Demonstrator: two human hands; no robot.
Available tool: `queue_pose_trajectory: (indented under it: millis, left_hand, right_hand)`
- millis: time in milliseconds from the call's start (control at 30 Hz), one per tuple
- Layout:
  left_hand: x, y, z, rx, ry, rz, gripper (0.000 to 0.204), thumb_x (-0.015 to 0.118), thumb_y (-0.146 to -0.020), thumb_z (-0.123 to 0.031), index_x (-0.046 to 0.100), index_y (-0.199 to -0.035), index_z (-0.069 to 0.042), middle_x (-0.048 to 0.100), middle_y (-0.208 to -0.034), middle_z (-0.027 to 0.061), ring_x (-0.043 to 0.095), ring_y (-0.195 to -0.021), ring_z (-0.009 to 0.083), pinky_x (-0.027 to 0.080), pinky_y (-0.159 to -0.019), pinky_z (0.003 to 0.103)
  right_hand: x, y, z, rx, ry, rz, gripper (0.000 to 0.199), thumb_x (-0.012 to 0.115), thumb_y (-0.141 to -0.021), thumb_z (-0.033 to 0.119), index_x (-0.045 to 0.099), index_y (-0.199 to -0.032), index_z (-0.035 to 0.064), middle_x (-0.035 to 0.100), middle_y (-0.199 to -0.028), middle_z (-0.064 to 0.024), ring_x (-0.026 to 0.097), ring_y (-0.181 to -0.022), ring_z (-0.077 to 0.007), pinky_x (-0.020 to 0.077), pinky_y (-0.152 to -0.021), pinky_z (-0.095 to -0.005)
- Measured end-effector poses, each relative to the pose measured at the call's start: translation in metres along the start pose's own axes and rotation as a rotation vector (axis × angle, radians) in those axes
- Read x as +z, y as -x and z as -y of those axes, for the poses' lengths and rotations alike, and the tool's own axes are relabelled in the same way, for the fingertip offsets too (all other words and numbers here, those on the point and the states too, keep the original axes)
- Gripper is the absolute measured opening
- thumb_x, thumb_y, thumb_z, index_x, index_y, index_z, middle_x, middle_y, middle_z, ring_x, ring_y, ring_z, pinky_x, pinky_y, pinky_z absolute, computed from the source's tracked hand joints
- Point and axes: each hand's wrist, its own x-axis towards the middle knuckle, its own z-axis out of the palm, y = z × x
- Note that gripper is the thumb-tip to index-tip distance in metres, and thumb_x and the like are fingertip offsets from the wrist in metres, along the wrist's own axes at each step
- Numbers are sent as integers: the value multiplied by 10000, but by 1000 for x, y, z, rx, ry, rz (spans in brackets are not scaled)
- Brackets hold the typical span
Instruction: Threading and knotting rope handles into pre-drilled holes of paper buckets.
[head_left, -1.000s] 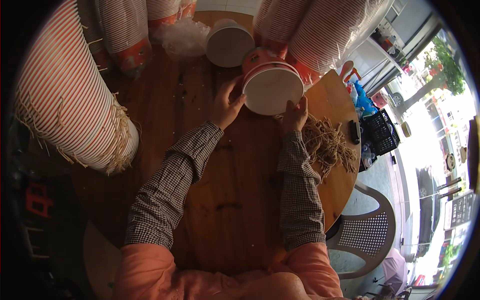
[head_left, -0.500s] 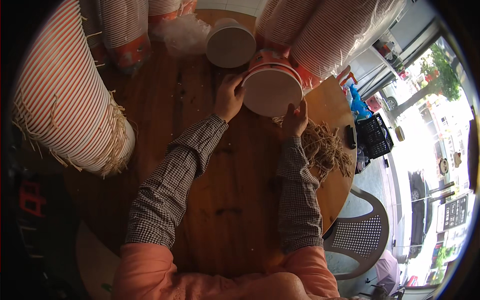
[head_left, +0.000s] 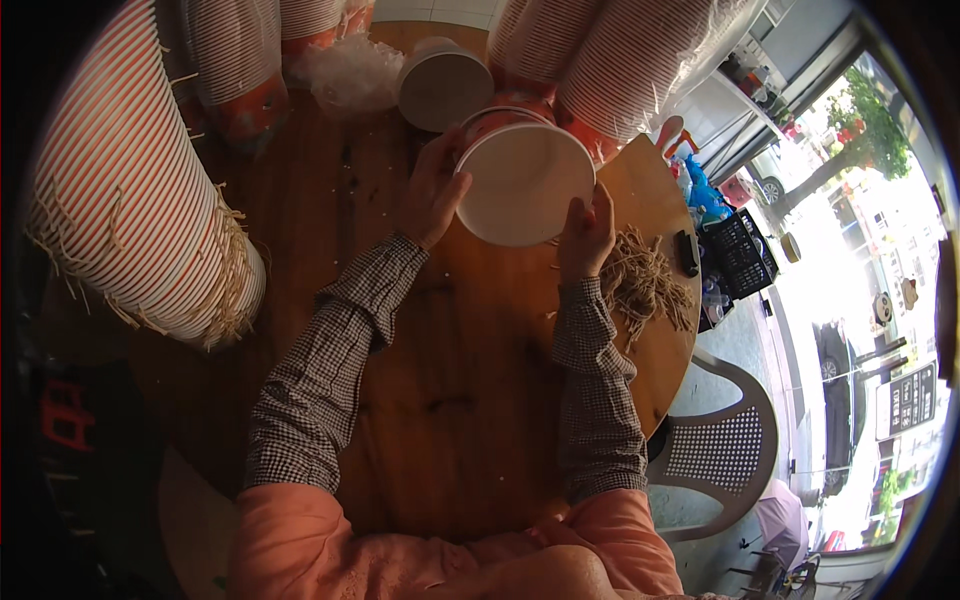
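Observation:
Between my two hands is a round paper tub (head_left: 525, 185), white inside, its open mouth facing me; a red-orange outer wall shows past its far rim. My left hand (head_left: 437, 190) grips its left side, the thumb at the rim and the fingers behind. On the lower right, my right hand (head_left: 587, 235) holds the rim, thumb in front. Another rim shows just behind the held tub; whether it is a second tub nested there I cannot tell. A separate white paper tub (head_left: 445, 92) rests just beyond, its mouth also toward me.
At the left leans a tall stack of paper tubs (head_left: 130, 190) with straw-like strands on it. Plastic-wrapped tub stacks (head_left: 635, 65) stand at the far side beside crumpled clear plastic (head_left: 350, 75). A pile of tan strands (head_left: 648, 285) lies at the wooden table's (head_left: 430, 400) right; a chair (head_left: 720, 450) stands beyond.
Both hands have brought the tub slightly nearer and tilted its mouth more toward me, so more of its inside shows. The view has shifted a little.

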Motion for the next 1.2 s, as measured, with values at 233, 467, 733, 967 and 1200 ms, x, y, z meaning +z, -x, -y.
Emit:
queue_pose_trajectory:
  millis: [233,467,733,967,1200]
  left_hand:
    - [-21,22,-90,584,-491,-61,716,489,-894,-568,437,-1370,-36,376,-1428,193,398,-1289,383,315,-1076,463]
    - [-48,70,-123,583,-674,286,301,747,-762,-259,643,-973,-70,614,-896,57,591,-942,264,350,-1016,456]
    - [-53,91,-153,587,-820,269,162,708,-745,-124,641,-884,-74,526,-740,12,557,-771,200,347,-1016,446]
    - [-36,117,-176,640,-927,131,250,684,-749,-107,656,-995,-74,588,-899,35,588,-874,244,410,-935,430]
    - [6,175,-148,-243,-300,179,223,570,-936,-251,594,-849,-48,562,-703,39,562,-653,152,457,-623,297]
  right_hand:
    - [-40,-15,51,92,-362,267,334,579,-874,60,568,-1201,-11,667,-920,-81,633,-789,-122,509,-670,-234]
    - [-49,16,67,519,-580,593,292,580,-910,123,581,-1169,-13,652,-835,-64,542,-546,-84,427,-478,-241]
    - [-114,64,-2,140,166,695,202,634,-850,96,678,-1031,17,630,-961,-82,643,-772,-191,531,-674,-309]
    - [-106,71,7,59,402,717,129,626,-828,107,662,-915,20,586,-973,-122,614,-862,-310,509,-719,-380]
    - [-74,101,95,-108,-139,788,92,654,-825,58,639,-903,13,596,-919,-123,610,-791,-306,497,-660,-352]
